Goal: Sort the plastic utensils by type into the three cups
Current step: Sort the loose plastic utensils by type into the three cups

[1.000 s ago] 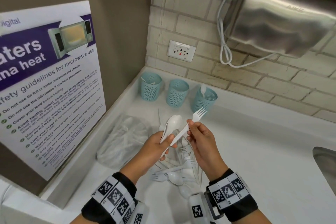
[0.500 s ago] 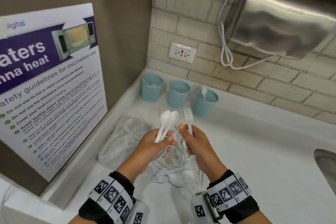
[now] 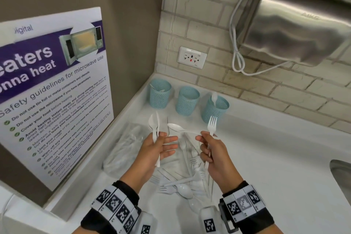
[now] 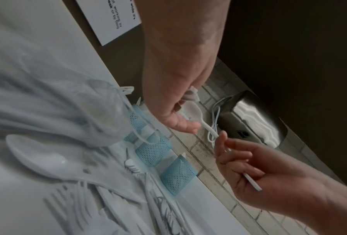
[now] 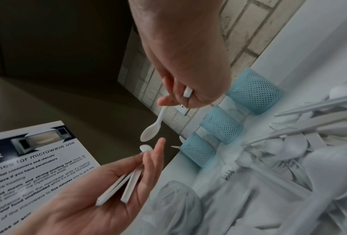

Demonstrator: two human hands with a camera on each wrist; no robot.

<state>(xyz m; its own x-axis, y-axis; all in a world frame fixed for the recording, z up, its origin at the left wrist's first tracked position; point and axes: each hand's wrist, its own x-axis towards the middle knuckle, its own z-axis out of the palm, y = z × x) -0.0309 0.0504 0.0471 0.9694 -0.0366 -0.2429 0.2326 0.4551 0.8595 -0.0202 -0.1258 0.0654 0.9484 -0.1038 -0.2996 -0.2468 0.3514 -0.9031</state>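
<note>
My left hand (image 3: 161, 148) grips two white utensils (image 3: 154, 129) upright, one of them a spoon; their handles (image 5: 124, 186) lie across its fingers. My right hand (image 3: 210, 152) holds a white fork (image 3: 212, 124) upright and pinches the handle of a white spoon (image 3: 176, 127), whose bowl points left toward the left hand. Three blue mesh cups stand along the back wall: the left cup (image 3: 160, 95) shows utensil tips, the middle cup (image 3: 188, 101) shows nothing, the right cup (image 3: 215, 110) holds a spoon. A pile of white utensils (image 3: 186, 184) lies on the counter under my hands.
A crumpled clear plastic bag (image 3: 125, 144) lies left of the pile. A microwave safety poster (image 3: 53, 91) leans on the left wall. A steel hand dryer (image 3: 296, 30) with a looped cord hangs above right. A sink rim (image 3: 341, 171) shows at the right edge.
My hands have moved apart. The right hand drew one spoon out of the left hand's bundle to the right, and its fork now stands upright near the right cup.
</note>
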